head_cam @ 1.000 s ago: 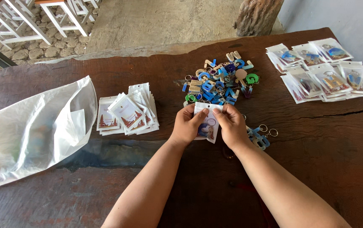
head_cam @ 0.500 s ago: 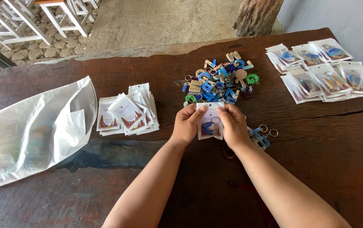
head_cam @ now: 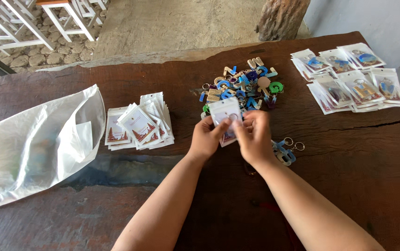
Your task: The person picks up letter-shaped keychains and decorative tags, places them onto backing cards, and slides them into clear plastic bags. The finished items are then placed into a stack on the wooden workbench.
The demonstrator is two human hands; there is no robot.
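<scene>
Both forearms reach forward from the lower edge of the view and meet over the middle of the dark wooden counter (head_cam: 358, 176). The left hand (head_cam: 204, 138) is curled with its thumb up against a small white packet (head_cam: 226, 116), its grip closed on the packet's left edge. The right hand (head_cam: 255, 135) is blurred; its fingers lie over the packet's lower right part, and its grip seems closed on that side too, though the blur hides how the fingertips sit. The packet stands tilted between the two hands, its top end clear above them, with a small hanging hole near the top. Just beyond it lies a heap of letter keychains (head_cam: 242, 86) in blue, green and wood tones. A few more keychains (head_cam: 286, 149) lie just right of the right hand. A stack of empty packets (head_cam: 139, 122) sits to the left, a white plastic bag (head_cam: 32, 144) further left, and filled packets (head_cam: 349, 76) lie far right.
</scene>
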